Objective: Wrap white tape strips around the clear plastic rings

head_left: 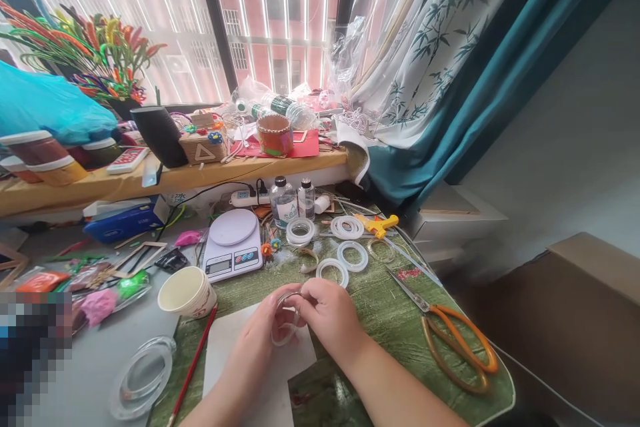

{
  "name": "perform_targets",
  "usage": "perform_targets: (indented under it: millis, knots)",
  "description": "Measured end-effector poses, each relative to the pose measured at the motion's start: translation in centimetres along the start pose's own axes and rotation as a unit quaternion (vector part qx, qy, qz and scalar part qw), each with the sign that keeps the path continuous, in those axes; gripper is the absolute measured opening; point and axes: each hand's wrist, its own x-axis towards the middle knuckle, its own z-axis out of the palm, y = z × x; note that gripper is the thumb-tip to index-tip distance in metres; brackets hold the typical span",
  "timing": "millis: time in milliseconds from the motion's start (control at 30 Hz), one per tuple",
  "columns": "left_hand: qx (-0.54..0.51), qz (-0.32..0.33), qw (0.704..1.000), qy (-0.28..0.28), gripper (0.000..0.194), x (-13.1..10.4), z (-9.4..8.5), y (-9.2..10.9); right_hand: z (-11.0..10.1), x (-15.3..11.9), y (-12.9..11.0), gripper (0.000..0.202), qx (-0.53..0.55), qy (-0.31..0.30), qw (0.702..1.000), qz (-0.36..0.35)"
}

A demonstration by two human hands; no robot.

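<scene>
Over a white sheet of paper [230,360], my left hand [263,330] is curled around a clear ring [284,340]. My right hand [330,317] pinches the top of the same ring, its fingers close to those of my left hand. The ring stands roughly upright between the two hands, and its upper part is partly hidden by fingers. Just beyond my hands lie a white ring mold [333,273] and another pale ring mold [353,256]. A red brush [193,367] lies left of the paper.
Orange-handled scissors [457,347] lie at the right. A paper cup [185,291] and a digital scale [233,245] stand at the left, with clear rings [143,377] nearer me. Two bottles [284,203] and a yellow glue gun [380,225] are at the back.
</scene>
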Motion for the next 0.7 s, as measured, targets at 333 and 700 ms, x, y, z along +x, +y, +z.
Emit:
perform_targets:
  millis: [333, 700]
  knots:
    - [-0.079, 0.055, 0.992, 0.087, 0.046, 1.8, -2.4, 1.6, -0.5, 0.9, 1.4, 0.024, 0.105, 0.070, 0.987, 0.099]
    - [-0.065, 0.015, 0.996, 0.064, 0.051, 1.4, -1.4, 1.4, -0.2, 0.0, 0.0, 0.012, 0.036, -0.072, 0.992, -0.093]
